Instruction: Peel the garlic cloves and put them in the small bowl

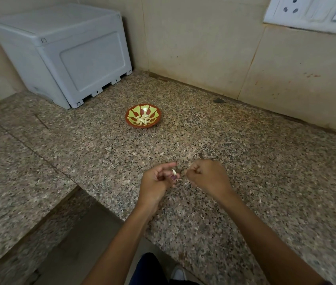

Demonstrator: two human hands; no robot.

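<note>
Left hand (159, 178) pinches a pale, pointed garlic clove (174, 172); right hand (206, 177) is fisted, contents unclear.

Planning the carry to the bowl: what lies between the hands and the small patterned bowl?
Head view: only bare speckled granite counter between hands and red-green bowl.

Small bowl (143, 115) on counter (245, 145), box (60, 52) behind-left, hands before it
</note>
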